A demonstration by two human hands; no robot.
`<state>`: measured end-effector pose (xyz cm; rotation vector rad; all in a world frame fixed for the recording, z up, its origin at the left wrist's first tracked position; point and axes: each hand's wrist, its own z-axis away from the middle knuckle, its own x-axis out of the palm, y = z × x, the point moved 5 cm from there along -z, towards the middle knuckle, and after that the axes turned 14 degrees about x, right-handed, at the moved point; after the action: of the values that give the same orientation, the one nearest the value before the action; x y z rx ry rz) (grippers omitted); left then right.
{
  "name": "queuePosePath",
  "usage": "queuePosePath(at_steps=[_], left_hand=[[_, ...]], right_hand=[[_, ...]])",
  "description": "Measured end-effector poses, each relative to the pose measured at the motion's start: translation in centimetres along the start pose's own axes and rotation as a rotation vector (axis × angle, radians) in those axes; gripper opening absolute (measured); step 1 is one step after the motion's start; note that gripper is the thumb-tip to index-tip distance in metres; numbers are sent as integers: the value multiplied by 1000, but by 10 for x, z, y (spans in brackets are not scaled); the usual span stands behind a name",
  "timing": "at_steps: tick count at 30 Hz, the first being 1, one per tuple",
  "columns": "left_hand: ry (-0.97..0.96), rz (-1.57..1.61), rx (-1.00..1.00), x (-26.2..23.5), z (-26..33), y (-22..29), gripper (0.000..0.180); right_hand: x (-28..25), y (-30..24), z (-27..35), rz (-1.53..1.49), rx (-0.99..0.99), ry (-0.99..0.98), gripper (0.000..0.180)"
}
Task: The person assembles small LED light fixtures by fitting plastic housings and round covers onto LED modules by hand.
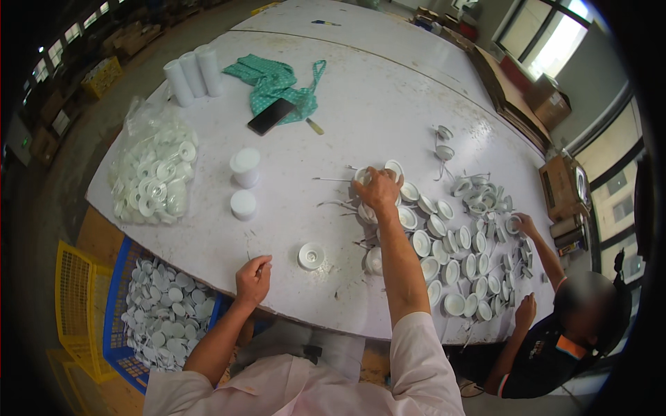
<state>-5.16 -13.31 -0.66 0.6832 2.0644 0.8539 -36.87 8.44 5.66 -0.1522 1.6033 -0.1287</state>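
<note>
My left hand is closed just above the table's near edge. A thin dark bit shows at its fingers, too small to name. Beside it on the table lies a white round part with a ringed centre. My right hand reaches forward to the far-left end of a group of white round lamp housings with wires. Its fingers are closed on one white lamp housing, partly hidden under them. Another housing sits right by the fingertips.
A clear bag of white rings, two short white stacks and white cylinders stand left. Farther back lie a green cloth and a phone. A blue crate holds white discs. A co-worker handles housings at right.
</note>
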Motion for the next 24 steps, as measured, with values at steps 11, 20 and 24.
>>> queuePosePath(at_steps=[11, 20, 24], left_hand=[[12, 40, -28, 1, -6, 0, 15], [3, -4, -32, 0, -2, 1, 15], [5, -20, -47, -2, -1, 3, 14]], right_hand=[[-35, 47, -39, -374, -22, 151, 52], [-21, 208, -138, 1, 527, 148, 42], [-7, 209, -147, 37, 492, 79, 38]])
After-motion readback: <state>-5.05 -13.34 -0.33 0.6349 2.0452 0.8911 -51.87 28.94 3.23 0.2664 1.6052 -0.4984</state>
